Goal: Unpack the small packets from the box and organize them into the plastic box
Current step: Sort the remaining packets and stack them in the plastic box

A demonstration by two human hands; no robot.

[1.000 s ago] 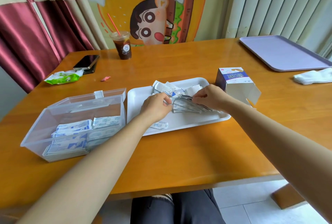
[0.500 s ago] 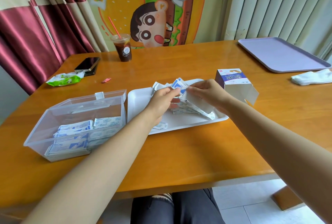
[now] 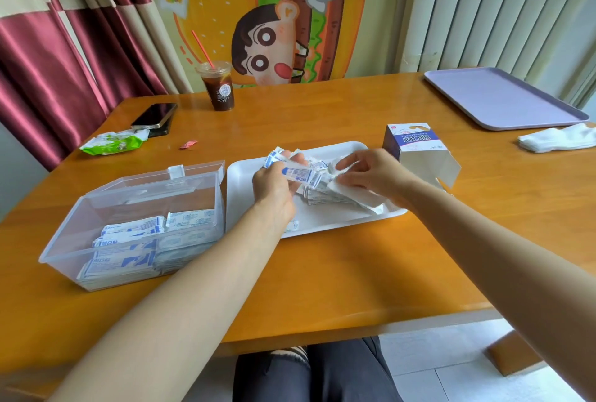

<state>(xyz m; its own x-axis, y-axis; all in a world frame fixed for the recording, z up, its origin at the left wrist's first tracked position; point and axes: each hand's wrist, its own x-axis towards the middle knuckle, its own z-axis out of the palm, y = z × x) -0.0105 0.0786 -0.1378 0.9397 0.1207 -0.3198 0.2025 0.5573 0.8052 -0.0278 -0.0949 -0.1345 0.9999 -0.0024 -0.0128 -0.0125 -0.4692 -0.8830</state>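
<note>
I am gripping loose packets (image 3: 301, 175) in my left hand (image 3: 274, 187) over the white tray (image 3: 245, 208), my right hand (image 3: 371, 172) pinching more; an uneven grip is risking spills short of the plastic box (image 3: 145, 198).

plastic box (image 3: 135, 208) left of tray (image 3: 245, 208)

Your left hand (image 3: 274, 184) grips small packets (image 3: 300, 174) above white tray (image 3: 245, 208). Your right hand (image 3: 374, 172) pinches white sheet (image 3: 354, 192) beside them. Plastic box (image 3: 64, 250), left of tray, holds stacked packets (image 3: 129, 251). Opened carton (image 3: 416, 152) just right of tray.
</note>
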